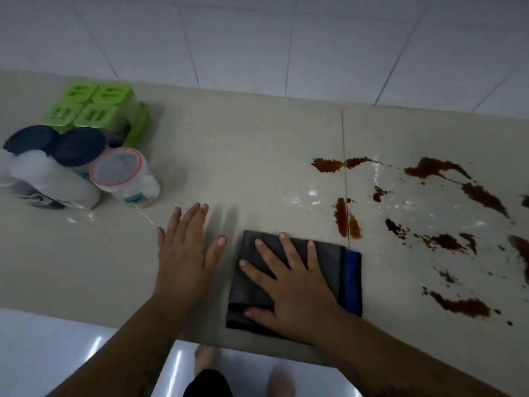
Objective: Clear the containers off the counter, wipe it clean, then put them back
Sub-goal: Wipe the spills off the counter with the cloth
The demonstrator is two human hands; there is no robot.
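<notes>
A folded dark grey cloth (pixel 252 296) with a blue edge lies on the beige counter (pixel 243 167) near its front edge. My right hand (pixel 289 285) presses flat on the cloth, fingers spread. My left hand (pixel 186 253) rests flat and open on the bare counter just left of the cloth. Brown liquid stains (pixel 446 242) spread over the counter's right part, along with wet smears. At the far left stand the containers: a green set of lidded boxes (pixel 94 107), two dark-lidded white jars (pixel 77 147), and a clear jar with a red-rimmed lid (pixel 120 170).
A white tiled wall (pixel 257 38) rises behind the counter. A seam (pixel 345 179) runs across the counter through the stains. Below the front edge I see white floor tiles (pixel 57 339) and bare feet (pixel 204 359).
</notes>
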